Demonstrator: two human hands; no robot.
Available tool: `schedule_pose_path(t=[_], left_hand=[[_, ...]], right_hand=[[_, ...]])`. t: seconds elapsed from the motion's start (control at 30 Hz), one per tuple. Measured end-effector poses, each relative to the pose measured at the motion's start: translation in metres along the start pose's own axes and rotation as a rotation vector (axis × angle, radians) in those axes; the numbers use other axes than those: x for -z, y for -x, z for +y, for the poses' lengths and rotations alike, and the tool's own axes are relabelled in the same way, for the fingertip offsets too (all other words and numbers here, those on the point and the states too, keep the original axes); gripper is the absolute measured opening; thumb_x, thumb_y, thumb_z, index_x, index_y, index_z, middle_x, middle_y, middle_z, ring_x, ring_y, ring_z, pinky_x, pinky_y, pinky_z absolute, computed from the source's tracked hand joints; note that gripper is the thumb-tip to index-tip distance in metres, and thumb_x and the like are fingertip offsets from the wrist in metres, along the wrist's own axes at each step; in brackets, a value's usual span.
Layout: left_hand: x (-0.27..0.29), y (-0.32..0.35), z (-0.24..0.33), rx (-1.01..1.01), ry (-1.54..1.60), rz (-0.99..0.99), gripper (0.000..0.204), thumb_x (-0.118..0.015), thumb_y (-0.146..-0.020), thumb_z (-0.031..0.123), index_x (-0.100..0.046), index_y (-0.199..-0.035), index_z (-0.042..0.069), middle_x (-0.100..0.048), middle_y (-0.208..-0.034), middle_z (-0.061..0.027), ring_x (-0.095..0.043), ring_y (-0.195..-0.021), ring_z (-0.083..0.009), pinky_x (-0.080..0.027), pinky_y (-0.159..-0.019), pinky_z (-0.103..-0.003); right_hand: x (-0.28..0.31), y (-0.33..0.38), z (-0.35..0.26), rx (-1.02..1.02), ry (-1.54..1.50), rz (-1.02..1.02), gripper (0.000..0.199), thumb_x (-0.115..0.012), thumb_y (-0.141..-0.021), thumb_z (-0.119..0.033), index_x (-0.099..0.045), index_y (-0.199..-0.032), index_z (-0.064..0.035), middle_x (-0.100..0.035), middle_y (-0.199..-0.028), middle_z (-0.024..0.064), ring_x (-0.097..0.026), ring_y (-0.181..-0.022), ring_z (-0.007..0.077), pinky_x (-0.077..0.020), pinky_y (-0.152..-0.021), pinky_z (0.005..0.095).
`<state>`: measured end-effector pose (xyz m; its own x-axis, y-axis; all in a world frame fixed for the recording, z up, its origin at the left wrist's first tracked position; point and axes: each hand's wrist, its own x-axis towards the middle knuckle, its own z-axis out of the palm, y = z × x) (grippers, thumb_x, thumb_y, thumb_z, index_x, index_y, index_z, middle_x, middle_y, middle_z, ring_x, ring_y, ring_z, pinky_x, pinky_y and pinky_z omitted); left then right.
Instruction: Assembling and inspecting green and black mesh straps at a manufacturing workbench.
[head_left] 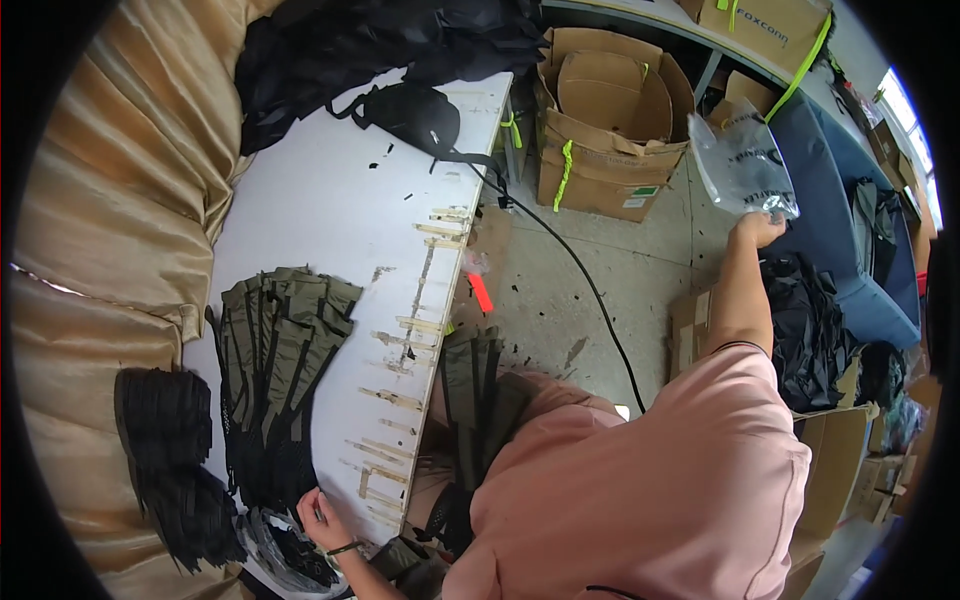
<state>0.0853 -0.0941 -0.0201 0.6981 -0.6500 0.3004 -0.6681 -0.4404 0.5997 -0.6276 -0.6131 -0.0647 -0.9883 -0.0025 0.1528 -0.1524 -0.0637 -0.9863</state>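
My right hand (762, 230) is stretched out to the right, closed on the lower edge of a clear plastic bag (745, 165) with dark print. The bag hangs in the air above the floor, beside a blue bin. My left hand (320, 522) rests by the near edge of the white table, fingers loosely curled and apart, with nothing visible in them. Just beyond it lies a fanned stack of olive and black fabric pieces (280, 370). Clear plastic bags with dark contents (290, 550) sit beside my left hand. An olive fabric piece (470, 390) lies across my lap.
Dark straps (165, 430) are bunched at the table's left, by a gold curtain (130, 150). A black pouch with a strap (410, 115) and black fabric (380, 40) lie at the far end. Cardboard boxes (600, 170), a blue bin (840, 200) and black bags (800, 320) stand around. A black cable (590, 285) crosses the floor.
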Motion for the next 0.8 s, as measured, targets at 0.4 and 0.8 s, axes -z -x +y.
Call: schedule_pose_path(t=[0.4,0.8], left_hand=[[-0.008,-0.011,0.006,-0.002,-0.052,-0.042,0.015,-0.058,-0.085,0.013,-0.062,-0.090,-0.001,-0.060,-0.090,-0.0108,-0.056,-0.084,-0.0227,-0.045,-0.075,-0.031],[-0.016,0.000,0.006,0.012,0.068,-0.036,0.012,-0.059,-0.084,0.011,-0.062,-0.087,0.000,-0.058,-0.087,-0.0096,-0.055,-0.080,-0.0213,-0.045,-0.075,-0.031]], right_hand=[[0.011,-0.041,0.067,-0.153,-0.187,-0.163,0.034,-0.050,-0.084,0.000,-0.053,-0.117,-0.0077,-0.058,-0.097,0.0062,-0.056,-0.070,0.0156,-0.0464,-0.058,0.0281],[-0.035,0.021,-0.009,-0.067,-0.523,-0.535,0.033,-0.048,-0.087,0.000,-0.048,-0.120,-0.0024,-0.056,-0.106,0.0082,-0.057,-0.086,0.0159,-0.0488,-0.072,0.0285]])
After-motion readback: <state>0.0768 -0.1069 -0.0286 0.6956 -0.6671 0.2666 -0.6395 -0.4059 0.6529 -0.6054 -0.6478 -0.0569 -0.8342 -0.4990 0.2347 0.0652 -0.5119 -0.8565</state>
